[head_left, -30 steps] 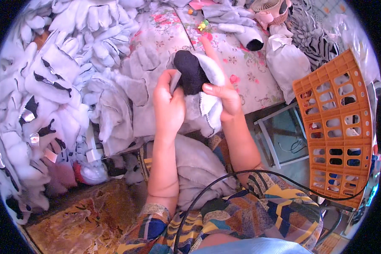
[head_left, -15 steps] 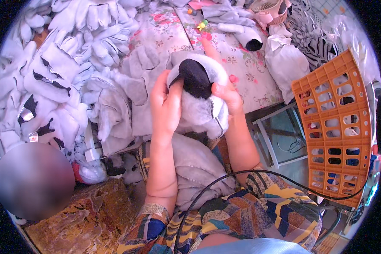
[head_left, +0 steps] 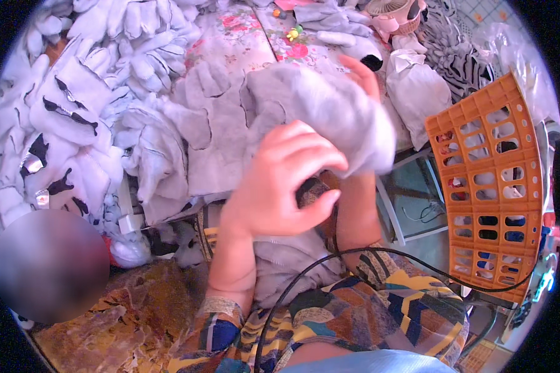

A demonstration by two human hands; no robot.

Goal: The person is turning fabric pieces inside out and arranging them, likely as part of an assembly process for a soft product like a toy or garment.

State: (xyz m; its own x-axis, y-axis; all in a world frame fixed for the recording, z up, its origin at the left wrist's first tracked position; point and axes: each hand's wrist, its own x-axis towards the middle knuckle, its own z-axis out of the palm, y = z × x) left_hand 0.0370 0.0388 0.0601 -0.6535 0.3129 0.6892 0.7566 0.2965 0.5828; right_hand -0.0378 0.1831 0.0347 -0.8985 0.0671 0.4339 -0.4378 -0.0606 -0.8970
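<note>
My right hand holds a fluffy grey-white fleece glove, blurred by motion, to the right of centre above the table edge. Its fingers stick out past the far side of the fleece, while the thumb is hidden. Just left of it, my left hand is empty, with curled fingers and the thumb apart from them. Flat grey fleece pieces with dark seam lines lie beyond my left hand. More grey cloth rests on my lap.
Piled fleece gloves cover the table's left side. An orange plastic basket stands tilted at the right, beside a white cloth bag. A pink fan is at the back. A black cable crosses in front of me.
My left hand has let go of the fleece glove, coming nearer to me and to the right. My right hand has carried it rightward; its black opening no longer shows.
</note>
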